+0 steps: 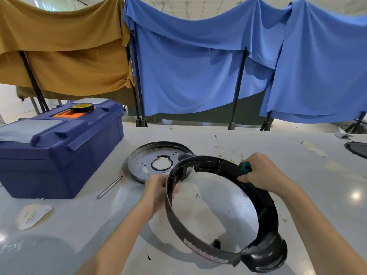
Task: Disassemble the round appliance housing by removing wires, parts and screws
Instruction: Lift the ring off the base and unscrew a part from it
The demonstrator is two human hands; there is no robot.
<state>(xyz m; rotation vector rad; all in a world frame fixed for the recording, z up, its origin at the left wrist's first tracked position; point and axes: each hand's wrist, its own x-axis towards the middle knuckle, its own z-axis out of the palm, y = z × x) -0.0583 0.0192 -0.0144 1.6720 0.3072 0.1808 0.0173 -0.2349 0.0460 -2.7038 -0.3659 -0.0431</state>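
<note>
Looking down through the head camera, I see both forearms reaching forward from the lower edge, bare to the elbow, meeting at a black ring (200, 250), the round housing shell with its middle open. The ring sits just in front of me on the white desk (79, 225), tilted, its bulging lower right corner down near the desk and its far side raised between the hands.

The left hand (156, 190) comes in from the lower left with the wrist straight. Its fingers (175, 189) are curled over the ring's left wall, thumb outside and fingertips showing inside the rim; the hand is blurred, so I cannot tell how firm the grip is.

The right hand (264, 173) comes in from the right with the wrist bent inward. Its fingers are closed tight round a teal-handled tool (245, 167), of which only the handle end shows above the fist. The thumb lies against the outside of the ring's far right wall, so this hand touches the ring as well.

Just behind the ring, partly hidden by it, a round metal plate (149, 158) with a keyhole-shaped cutout lies flat on the desk. A slim metal rod (109, 187) lies to the left of it, beside a blue toolbox (59, 153) with a roll of tape (82, 107) on its lid. A paper label (32, 215) lies near the toolbox's front corner. Blue cloth (198, 66) and brown cloth (59, 46) hang behind the desk.
</note>
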